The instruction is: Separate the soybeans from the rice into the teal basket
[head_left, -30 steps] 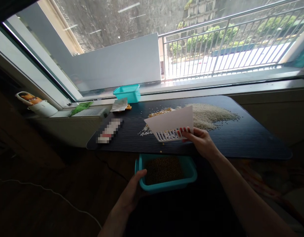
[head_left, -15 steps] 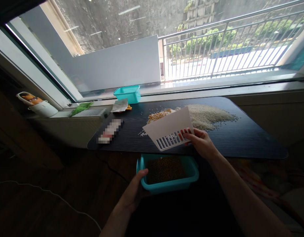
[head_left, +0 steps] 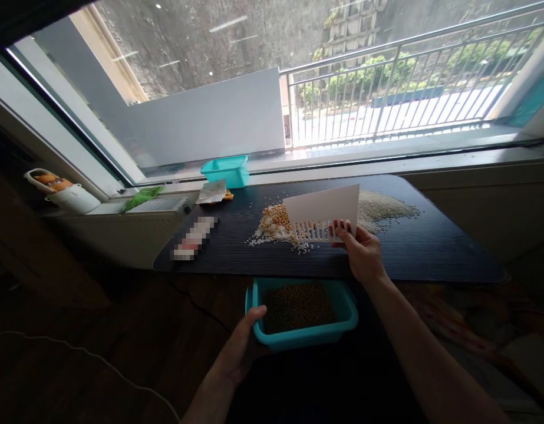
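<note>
The tub (head_left: 305,340) sits below the tabletop's (head_left: 431,253) near edge, at my six o'clock, with beans (head_left: 298,306) in it and my left hand (head_left: 240,353) at its seven o'clock corner. On the tabletop the slotted card (head_left: 322,212) stands on edge, my right hand (head_left: 362,256) at its five o'clock. The bean heap (head_left: 275,218) lies against the card's nine o'clock side and the rice heap (head_left: 384,206) at its two o'clock. A second tub (head_left: 225,171) sits on the sill (head_left: 386,162) at eleven o'clock (just behind the packet (head_left: 213,191)).
</note>
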Available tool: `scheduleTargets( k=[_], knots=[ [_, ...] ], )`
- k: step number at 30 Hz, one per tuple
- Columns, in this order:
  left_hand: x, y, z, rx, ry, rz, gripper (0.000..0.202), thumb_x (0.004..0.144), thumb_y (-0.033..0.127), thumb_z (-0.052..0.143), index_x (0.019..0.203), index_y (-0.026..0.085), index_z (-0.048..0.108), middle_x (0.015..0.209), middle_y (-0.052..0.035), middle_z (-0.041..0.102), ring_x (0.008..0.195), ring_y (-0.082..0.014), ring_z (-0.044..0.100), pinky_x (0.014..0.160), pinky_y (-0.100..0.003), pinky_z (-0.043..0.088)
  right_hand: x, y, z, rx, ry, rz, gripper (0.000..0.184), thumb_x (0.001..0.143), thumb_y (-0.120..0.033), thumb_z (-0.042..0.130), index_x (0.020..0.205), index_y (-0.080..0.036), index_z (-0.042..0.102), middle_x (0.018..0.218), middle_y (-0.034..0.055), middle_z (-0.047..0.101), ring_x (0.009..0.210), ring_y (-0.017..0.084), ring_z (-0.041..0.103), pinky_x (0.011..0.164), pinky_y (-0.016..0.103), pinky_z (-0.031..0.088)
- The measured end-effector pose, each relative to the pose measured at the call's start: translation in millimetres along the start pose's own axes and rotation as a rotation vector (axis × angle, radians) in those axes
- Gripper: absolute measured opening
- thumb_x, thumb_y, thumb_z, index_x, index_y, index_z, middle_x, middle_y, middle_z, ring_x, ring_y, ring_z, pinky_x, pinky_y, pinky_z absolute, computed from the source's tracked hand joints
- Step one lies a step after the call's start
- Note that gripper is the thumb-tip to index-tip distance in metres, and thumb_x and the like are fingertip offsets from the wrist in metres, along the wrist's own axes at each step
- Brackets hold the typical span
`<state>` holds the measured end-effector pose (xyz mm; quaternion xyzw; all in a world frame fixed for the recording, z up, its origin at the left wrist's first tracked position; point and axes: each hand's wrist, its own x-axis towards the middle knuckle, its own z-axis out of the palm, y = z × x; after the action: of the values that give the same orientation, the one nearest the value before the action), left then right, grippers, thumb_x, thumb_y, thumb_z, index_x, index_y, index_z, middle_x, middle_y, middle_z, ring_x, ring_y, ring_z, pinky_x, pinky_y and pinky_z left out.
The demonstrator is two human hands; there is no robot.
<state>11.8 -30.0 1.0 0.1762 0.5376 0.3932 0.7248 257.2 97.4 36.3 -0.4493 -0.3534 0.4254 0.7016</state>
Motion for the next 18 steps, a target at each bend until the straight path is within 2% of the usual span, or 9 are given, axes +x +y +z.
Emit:
scheduleTargets(
  k=[7,12,18],
  knots=[
    [-1.2,1.9,2.5,-0.002,-0.003,-0.001,0.058,0.086,0.040,0.061,0.137,0.013,0.050,0.128,-0.0138,0.064,0.118,-0.0299,0.060,0.085,-0.037,0.058,-1.0,-1.8,-1.0,-0.009,-0.049,-0.024,0.031,0.062,-0.046,0.084,0.081,-0.023,0.075,0.084,0.0012,0.075,0.084,0.022,0.071,0.057,0.029,0.059],
    [-0.1,2.2,1.5,-0.008,0.005,-0.011,0.057,0.086,0.039,0.060,0.136,0.013,0.051,0.130,-0.0144,0.063,0.119,-0.0305,0.060,0.085,-0.038,0.058,-1.5,-2.9,0.9,0.008,-0.104,0.012,0.035,0.057,-0.048,0.087,0.079,-0.024,0.076,0.085,0.0008,0.076,0.085,0.021,0.071,0.063,0.030,0.061],
    [-2.2,3.7,0.4,-0.023,0.009,-0.011,0.060,0.086,0.040,0.061,0.138,0.013,0.049,0.132,-0.0151,0.062,0.122,-0.0312,0.057,0.087,-0.039,0.056,-0.9,-3.8,0.7,0.039,-0.100,0.066,0.032,0.055,-0.043,0.088,0.078,-0.024,0.077,0.086,0.0009,0.076,0.082,0.019,0.070,0.059,0.027,0.058]
  ],
)
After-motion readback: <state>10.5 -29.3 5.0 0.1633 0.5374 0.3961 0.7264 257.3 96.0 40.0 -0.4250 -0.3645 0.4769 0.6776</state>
